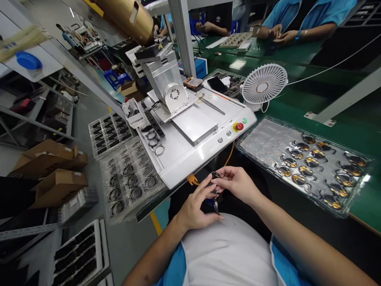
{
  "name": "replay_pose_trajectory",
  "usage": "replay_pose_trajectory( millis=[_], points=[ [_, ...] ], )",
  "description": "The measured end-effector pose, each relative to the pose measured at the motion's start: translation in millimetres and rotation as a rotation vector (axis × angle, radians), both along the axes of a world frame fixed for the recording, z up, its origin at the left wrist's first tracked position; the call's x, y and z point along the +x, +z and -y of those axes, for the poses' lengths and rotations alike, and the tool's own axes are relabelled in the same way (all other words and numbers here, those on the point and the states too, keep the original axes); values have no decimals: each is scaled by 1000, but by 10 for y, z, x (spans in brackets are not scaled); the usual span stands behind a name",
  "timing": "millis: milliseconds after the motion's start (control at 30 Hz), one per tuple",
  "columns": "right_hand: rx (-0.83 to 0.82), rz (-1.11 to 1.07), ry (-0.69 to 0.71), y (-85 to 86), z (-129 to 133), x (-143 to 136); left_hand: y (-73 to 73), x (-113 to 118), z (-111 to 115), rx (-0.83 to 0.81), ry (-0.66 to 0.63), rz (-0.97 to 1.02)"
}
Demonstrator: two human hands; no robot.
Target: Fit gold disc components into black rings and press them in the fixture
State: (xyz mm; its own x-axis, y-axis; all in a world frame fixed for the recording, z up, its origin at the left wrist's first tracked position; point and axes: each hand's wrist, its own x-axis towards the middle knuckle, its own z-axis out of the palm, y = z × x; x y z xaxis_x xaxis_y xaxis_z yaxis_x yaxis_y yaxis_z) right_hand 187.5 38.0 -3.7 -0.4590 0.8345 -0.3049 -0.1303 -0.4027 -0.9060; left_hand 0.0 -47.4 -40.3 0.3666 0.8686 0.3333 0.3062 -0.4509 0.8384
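Observation:
Close to my body, in front of the machine's edge, both hands meet around a small dark round part (215, 175) that looks like a watch case. Its lower side is mostly hidden by fingers. My left hand (196, 206) holds it from the left with the fingertips, thumb stretched away low down. My right hand (238, 183) pinches its right side between thumb and fingers. To the right lies a clear tray (258, 137) with several round, gold-faced parts (312, 162) with dark strips. At left, another clear tray (143, 161) bears dark and metal rings (131, 180).
A white machine (205, 153) with a red stop button (238, 126) stands ahead. On it lie tweezers (212, 105) and several rings (159, 150). A white fan (263, 85) stands at its right. Cardboard boxes (59, 186) are at left. Co-workers' hands (281, 35) show across the green table.

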Motion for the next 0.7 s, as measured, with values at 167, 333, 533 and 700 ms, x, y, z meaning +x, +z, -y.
replay_pose_trajectory(
  millis=[167,333,533,700],
  points=[
    [-42,-67,-42,-39,44,-10,-13,13,18,-9,-39,84],
    [-98,-101,-51,-5,45,26,30,-24,17,-154,63,507],
    [-297,-123,97,103,171,-79,-32,-41,-52,-275,217,842],
    [-294,-148,16,193,332,-267,-88,-2,-39,-314,207,865]
  ],
)
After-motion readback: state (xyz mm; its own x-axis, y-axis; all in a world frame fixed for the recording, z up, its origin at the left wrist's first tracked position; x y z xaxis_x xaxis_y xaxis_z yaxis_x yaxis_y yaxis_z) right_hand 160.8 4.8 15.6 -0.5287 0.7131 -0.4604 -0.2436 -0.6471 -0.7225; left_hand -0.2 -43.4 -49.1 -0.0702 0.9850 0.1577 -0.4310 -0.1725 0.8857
